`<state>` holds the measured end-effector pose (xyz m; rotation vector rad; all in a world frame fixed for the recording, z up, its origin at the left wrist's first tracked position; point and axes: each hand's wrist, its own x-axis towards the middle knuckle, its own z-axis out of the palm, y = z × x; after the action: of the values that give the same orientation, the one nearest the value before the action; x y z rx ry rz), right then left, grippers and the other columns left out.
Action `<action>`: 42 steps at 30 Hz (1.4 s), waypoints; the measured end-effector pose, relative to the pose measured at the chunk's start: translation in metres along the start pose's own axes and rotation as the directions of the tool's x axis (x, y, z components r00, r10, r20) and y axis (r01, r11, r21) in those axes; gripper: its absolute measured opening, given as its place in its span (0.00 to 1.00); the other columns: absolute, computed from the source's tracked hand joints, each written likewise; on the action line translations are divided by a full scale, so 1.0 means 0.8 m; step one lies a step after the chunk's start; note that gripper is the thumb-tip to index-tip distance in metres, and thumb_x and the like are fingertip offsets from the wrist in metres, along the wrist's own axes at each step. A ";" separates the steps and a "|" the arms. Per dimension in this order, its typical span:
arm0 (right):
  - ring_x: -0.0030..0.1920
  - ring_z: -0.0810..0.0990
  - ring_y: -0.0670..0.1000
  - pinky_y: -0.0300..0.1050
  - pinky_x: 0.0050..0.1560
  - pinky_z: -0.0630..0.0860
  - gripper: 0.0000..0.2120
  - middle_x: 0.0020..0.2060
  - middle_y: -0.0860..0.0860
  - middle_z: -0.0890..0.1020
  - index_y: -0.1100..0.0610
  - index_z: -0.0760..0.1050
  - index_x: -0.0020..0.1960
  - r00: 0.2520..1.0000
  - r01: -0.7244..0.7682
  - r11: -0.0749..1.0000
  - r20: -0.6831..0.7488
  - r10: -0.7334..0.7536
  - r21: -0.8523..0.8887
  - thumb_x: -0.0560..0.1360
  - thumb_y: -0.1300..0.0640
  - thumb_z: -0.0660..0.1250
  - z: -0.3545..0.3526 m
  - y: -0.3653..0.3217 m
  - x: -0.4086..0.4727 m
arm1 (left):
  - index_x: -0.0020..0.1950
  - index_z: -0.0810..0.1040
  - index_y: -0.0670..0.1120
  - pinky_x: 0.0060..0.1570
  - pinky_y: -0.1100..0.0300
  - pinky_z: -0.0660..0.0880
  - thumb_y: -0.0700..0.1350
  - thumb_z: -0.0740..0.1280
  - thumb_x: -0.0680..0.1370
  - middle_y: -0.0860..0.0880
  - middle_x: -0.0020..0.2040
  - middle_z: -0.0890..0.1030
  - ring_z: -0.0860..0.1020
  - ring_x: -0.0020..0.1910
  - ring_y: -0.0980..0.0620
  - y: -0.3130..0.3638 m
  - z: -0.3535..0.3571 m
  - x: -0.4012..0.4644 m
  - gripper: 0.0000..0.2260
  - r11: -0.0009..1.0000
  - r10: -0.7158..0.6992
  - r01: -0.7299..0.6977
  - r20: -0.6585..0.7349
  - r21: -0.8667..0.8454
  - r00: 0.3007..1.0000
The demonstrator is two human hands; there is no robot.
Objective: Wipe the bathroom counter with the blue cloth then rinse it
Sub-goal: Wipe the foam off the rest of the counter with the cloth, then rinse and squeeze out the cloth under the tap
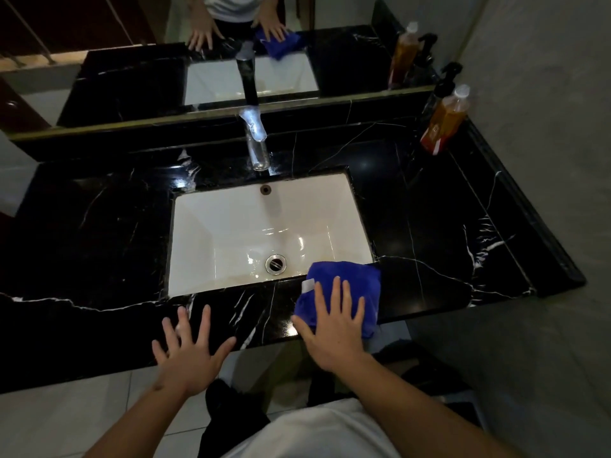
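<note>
A: Your right hand [334, 320] is lying flat on the blue cloth [344, 285], fingers straight and spread, pressing it onto the black marble counter [99, 233]. You are not curling round it or pinching it.

B: And where is the cloth sitting?

A: It is lying bunched at the front right corner of the white sink [231, 226], its far edge hanging just over the basin rim, the rest spreading over the front strip of counter toward you. A small white tag is showing at its left edge, just beside your index finger.

B: What is the left hand doing?

A: Your left hand [188, 352] is resting palm down on the front edge of the counter, left of the cloth and apart from it, fingers splayed and holding nothing.

B: Anything else on the counter?

A: The chrome faucet [256, 140] is standing behind the basin, its spout pointing over the overflow hole. In the far right corner a bottle of amber liquid [446, 122] is standing against the wall, with a dark pump bottle [444, 82] just behind it. The mirror [132, 77] along the back is reflecting both your hands, the cloth and the bottles. The drain [275, 263] is showing near the front of the basin, which is glistening around it.
</note>
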<state>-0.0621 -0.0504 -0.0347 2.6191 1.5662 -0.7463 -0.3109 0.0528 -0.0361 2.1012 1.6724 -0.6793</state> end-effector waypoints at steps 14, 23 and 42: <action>0.81 0.53 0.57 0.62 0.78 0.50 0.38 0.81 0.55 0.56 0.48 0.56 0.81 0.961 -0.133 0.984 -0.260 0.098 -0.120 0.76 0.31 0.43 -0.049 0.199 0.070 | 0.74 0.25 0.56 0.75 0.37 0.39 0.73 0.41 0.74 0.42 0.78 0.28 0.30 0.77 0.37 0.002 -0.009 0.001 0.39 1.000 -0.013 0.012 0.051 0.019 0.999; 0.80 0.54 0.63 0.67 0.77 0.51 0.37 0.80 0.61 0.57 0.54 0.56 0.81 0.974 0.043 0.990 -0.216 -0.072 -0.135 0.78 0.35 0.49 0.004 0.064 0.048 | 0.73 0.24 0.56 0.74 0.36 0.37 0.73 0.40 0.73 0.43 0.75 0.25 0.29 0.76 0.37 0.000 -0.004 0.008 0.39 1.000 0.001 0.000 0.050 -0.026 0.999; 0.81 0.40 0.56 0.62 0.78 0.37 0.44 0.82 0.56 0.48 0.46 0.48 0.82 0.545 0.838 0.528 0.204 -0.813 -0.136 0.73 0.41 0.66 0.042 -0.106 0.081 | 0.77 0.65 0.52 0.72 0.47 0.63 0.51 0.60 0.82 0.48 0.72 0.72 0.61 0.73 0.48 -0.030 -0.060 0.037 0.22 0.795 -0.093 -0.078 -0.248 -0.601 0.964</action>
<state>-0.1209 0.0382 -0.0701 1.4931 2.6748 -0.6281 -0.3221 0.1091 -0.0136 1.7510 1.7280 0.1633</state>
